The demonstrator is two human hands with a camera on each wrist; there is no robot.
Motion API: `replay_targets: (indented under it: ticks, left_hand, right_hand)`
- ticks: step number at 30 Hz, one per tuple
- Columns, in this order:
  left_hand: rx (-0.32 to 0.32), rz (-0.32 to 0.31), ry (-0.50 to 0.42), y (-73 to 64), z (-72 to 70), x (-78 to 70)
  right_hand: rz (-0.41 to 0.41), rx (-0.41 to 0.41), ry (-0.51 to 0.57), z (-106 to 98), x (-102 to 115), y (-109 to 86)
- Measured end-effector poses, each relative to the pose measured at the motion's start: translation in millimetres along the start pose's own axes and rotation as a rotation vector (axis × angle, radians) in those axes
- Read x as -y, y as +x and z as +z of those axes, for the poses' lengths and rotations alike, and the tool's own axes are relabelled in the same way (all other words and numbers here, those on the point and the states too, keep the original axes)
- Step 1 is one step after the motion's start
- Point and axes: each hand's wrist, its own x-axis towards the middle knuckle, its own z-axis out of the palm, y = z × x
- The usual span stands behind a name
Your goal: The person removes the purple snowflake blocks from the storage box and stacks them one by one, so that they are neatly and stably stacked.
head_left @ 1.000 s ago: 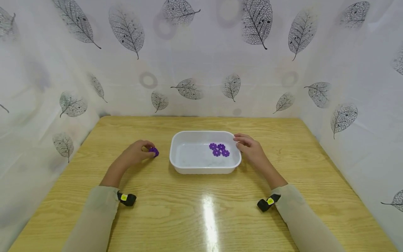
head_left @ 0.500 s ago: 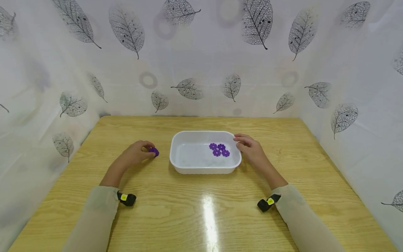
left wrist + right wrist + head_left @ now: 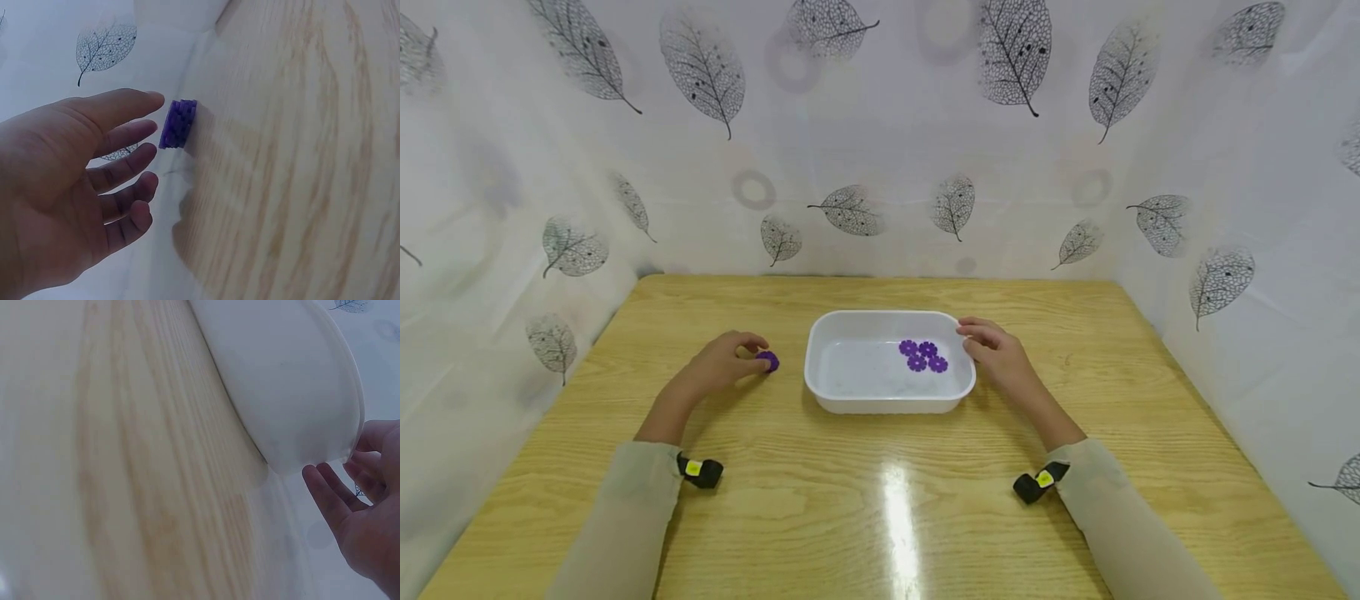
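Note:
A short stack of purple, notched-edge flower discs (image 3: 179, 124) stands on the table at left. My left hand (image 3: 722, 365) is beside it, loosely bent; in the left wrist view a small gap shows between the thumb tip and the stack. The white tray (image 3: 891, 406) sits in the middle of the table. Several flat purple flower discs (image 3: 917, 363) lie inside it toward the right. At the tray's right end, my right hand (image 3: 1000, 354) rests its fingertips on the rim and outer wall. The right wrist view shows these fingers (image 3: 325, 494) mostly straight.
The wooden table (image 3: 820, 500) has a bright glare streak near the front. A white curtain (image 3: 880, 142) printed with leaves encloses its back and sides. Each wrist carries a black camera band (image 3: 700, 472).
My left hand has shifted very slightly left and its fingers have loosened from the purple stack, which stays in place. The tray and right hand show no visible movement.

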Motion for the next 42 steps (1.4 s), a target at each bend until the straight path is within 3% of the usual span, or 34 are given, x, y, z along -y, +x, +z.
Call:
replay_targets:
  ticks: [8, 13, 23, 29, 42]
  left_hand:
    - [-0.053, 0.023, -0.006, 5.0, -2.4, -12.9]
    - [-0.077, 0.068, -0.005, 10.8, 0.5, -33.3]
    - [-0.061, 0.180, -0.025, 28.9, 9.9, -79.8]
    - [-0.008, 0.230, -0.028, 42.7, 23.8, -106.4]
    - [0.097, 0.287, 0.170, 77.9, 68.2, -153.7]
  right_hand:
    - [-0.009, -0.015, -0.011, 0.1, -6.2, 2.2]
    - [-0.010, -0.017, -0.011, 0.6, -6.4, 2.5]
    - [0.000, -0.018, -0.003, 0.2, -5.9, 1.7]
    - [0.005, -0.016, 0.003, -0.3, -4.1, 1.4]
    - [0.001, -0.021, -0.004, -0.5, -7.9, 3.2]
